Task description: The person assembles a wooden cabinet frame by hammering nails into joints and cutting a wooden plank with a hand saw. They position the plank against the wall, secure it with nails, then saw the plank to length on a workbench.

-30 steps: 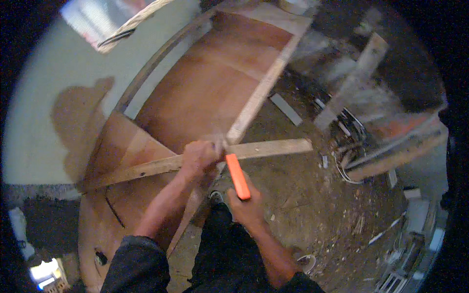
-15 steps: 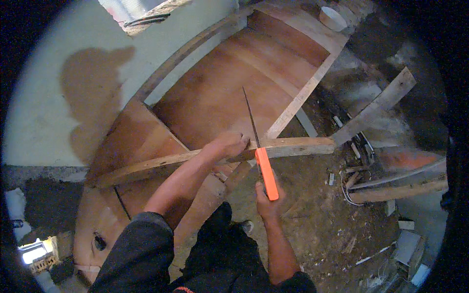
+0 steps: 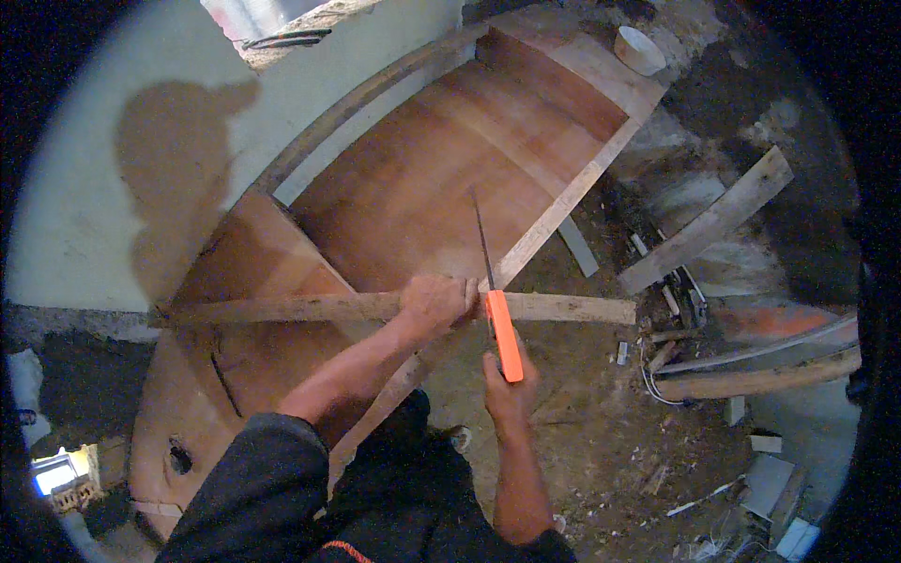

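A long wooden plank (image 3: 572,309) lies crosswise over the edge of a big brown wooden box-like frame (image 3: 422,169), its right end reaching out past the frame. My left hand (image 3: 434,302) is closed round the plank near its middle. My right hand (image 3: 509,385) grips the orange handle of a handsaw (image 3: 505,338), just right of my left hand. The saw's thin dark blade crosses the plank and points away from me over the frame's inside. Whether its teeth touch the wood I cannot tell.
Another loose board (image 3: 709,225) leans at the right beside scrap pieces and a white cable (image 3: 657,392). A white bucket (image 3: 640,49) stands at the far right corner of the frame. Wood chips litter the dirt floor (image 3: 601,450). A pale wall (image 3: 84,216) borders the left.
The plank has turned: its left end is higher in view and its right end lower, so it lies nearly level. Both hands stay on their things; the saw has shifted slightly left.
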Available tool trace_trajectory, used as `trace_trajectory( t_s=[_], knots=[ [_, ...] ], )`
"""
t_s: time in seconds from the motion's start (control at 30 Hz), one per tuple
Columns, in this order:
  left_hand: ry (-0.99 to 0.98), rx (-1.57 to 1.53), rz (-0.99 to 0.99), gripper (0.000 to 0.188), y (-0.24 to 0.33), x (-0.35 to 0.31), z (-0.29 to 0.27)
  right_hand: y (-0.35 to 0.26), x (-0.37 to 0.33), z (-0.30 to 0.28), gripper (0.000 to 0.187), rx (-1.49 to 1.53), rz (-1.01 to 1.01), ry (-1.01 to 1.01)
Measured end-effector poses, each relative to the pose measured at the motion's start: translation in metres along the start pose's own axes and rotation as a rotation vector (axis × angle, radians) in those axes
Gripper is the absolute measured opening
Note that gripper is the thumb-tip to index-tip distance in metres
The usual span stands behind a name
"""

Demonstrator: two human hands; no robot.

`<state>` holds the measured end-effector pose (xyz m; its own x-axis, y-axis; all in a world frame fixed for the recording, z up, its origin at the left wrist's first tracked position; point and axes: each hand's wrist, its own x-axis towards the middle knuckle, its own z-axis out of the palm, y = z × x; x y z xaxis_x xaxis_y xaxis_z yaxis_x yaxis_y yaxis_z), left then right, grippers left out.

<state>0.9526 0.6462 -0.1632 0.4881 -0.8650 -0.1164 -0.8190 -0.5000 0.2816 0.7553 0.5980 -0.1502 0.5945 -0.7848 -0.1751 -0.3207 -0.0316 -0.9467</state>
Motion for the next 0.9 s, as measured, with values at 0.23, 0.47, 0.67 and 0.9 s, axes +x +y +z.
trace_trajectory(
  t_s=[0.23,0.47,0.67,0.9],
  knots=[
    [-0.066,0.062,-0.095,0.026,0.008,0.004,0.009,-0.028,-0.018,-0.012,0.039,0.071,0.176,0.006],
    [-0.112,-0.079,-0.241,0.045,0.009,0.011,0.005,-0.082,-0.155,-0.1,0.038,-0.312,0.203,-0.037],
    [-0.093,-0.119,-0.309,0.04,0.006,0.01,0.008,-0.076,-0.101,-0.058,0.031,-0.253,0.21,-0.029],
    [-0.013,0.074,-0.011,0.022,-0.003,0.013,0.02,-0.042,-0.033,-0.008,0.034,-0.065,0.251,0.007]
  ],
)
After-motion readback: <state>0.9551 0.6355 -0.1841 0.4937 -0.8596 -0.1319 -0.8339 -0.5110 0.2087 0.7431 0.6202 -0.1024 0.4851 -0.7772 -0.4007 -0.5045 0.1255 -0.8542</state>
